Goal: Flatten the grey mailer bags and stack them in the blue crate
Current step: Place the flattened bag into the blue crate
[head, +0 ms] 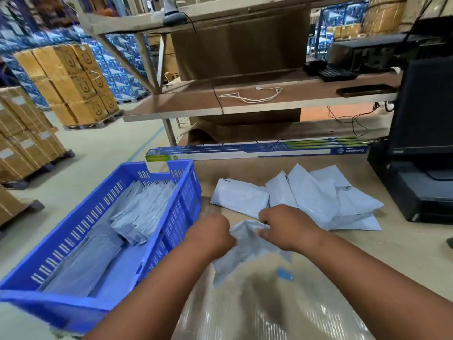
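A crumpled grey mailer bag (247,249) hangs over the table's near middle, gripped at its top edge by both hands. My left hand (210,233) pinches its left corner and my right hand (286,224) pinches its right corner. Behind my hands a loose pile of grey mailer bags (311,195) lies on the table. To the left stands the blue crate (171,231), with several flat grey mailer bags (137,212) stacked inside it.
A long blue-and-white box (257,150) lies along the table's back. A black monitor and printer (421,168) stand at the right. A wooden shelf (245,101) carries a white cable and a keyboard. Cardboard boxes on pallets (68,84) stand on the floor at left.
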{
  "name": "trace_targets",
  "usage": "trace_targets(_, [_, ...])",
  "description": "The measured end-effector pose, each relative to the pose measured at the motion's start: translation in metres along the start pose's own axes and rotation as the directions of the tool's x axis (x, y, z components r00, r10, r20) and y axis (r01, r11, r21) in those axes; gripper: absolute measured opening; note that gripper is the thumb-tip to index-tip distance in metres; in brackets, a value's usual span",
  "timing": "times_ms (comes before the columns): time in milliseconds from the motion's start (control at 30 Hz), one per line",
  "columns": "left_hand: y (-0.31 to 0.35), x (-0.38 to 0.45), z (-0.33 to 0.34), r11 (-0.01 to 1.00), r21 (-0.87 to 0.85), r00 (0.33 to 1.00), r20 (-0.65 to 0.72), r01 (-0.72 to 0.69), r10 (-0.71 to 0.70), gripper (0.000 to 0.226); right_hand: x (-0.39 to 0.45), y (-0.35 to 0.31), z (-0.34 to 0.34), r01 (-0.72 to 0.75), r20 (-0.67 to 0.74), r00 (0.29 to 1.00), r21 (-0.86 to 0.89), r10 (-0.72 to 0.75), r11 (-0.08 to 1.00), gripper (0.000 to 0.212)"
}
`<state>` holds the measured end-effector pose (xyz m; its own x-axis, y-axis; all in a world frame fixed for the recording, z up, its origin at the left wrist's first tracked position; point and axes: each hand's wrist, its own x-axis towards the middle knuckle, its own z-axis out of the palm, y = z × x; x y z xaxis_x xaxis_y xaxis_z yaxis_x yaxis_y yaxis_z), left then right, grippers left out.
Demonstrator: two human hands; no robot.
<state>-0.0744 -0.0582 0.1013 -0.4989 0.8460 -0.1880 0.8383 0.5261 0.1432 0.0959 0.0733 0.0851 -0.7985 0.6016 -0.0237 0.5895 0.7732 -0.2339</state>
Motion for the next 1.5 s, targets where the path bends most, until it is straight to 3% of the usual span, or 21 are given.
trace_targets(167, [-0.053,-0.033,-0.063,0.988,-0.083,0.975,-0.166,0.134,-0.146,0.018,0.036,-0.081,-0.049,0.166,-0.109,0.980,-0.018,-0.167,0.986,0.041])
trace_targets(367, [-0.139,-0.070,-0.128,0.938,-0.148,0.908,-0.241,0.313,-0.342,0.008,0.102,-0.187,-0.089,0.381,-0.158,0.912,-0.016,-0.378,0.925,0.028])
trace_targets(533, [-0.220,-0.086,-0.137,0.909,-0.124,0.857,-0.303,0.398,-0.417,0.011,0.141,-0.285,-0.090,0.495,-0.156,0.857,-0.018,-0.492,0.869,0.017])
trace_targets(667, [-0.270,-0.084,-0.112,0.877,-0.097,0.847,-0.231,0.470,-0.479,0.014,0.169,-0.341,-0.054,0.588,0.004,0.808,-0.082,-0.589,0.805,0.018])
trace_targets(900, [-0.326,-0.068,-0.053,0.864,-0.017,0.864,-0.016,0.503,-0.504,0.002,0.216,-0.395,0.042,0.595,0.377,0.763,-0.092,-0.525,0.798,0.018])
trace_targets(1100, [-0.355,-0.062,-0.038,0.843,0.054,0.840,0.077,0.535,-0.538,0.033,0.231,-0.425,0.090,0.597,0.521,0.758,-0.314,-0.391,0.738,0.025])
trace_targets(1200, [-0.362,-0.059,-0.036,0.833,0.099,0.825,0.112,0.545,-0.553,0.045,0.239,-0.432,0.095,0.682,0.633,0.667,-0.307,-0.392,0.665,0.025])
trace_targets(1267, [-0.364,-0.058,-0.036,0.835,0.109,0.827,0.119,0.540,-0.550,0.045,0.241,-0.436,0.099,0.724,0.641,0.644,-0.332,-0.418,0.605,0.024])
trace_targets(1333, [-0.364,-0.058,-0.035,0.829,0.114,0.820,0.125,0.548,-0.559,0.045,0.246,-0.438,0.108,0.694,0.564,0.684,-0.307,-0.462,0.651,0.013])
trace_targets(1400, [-0.363,-0.057,-0.033,0.825,0.134,0.820,0.111,0.548,-0.562,0.043,0.251,-0.440,0.114,0.651,0.465,0.728,-0.238,-0.504,0.721,0.014])
trace_targets(1500, [-0.362,-0.057,-0.032,0.824,0.166,0.826,0.082,0.541,-0.558,0.041,0.253,-0.441,0.112,0.638,0.409,0.736,-0.151,-0.539,0.756,0.020])
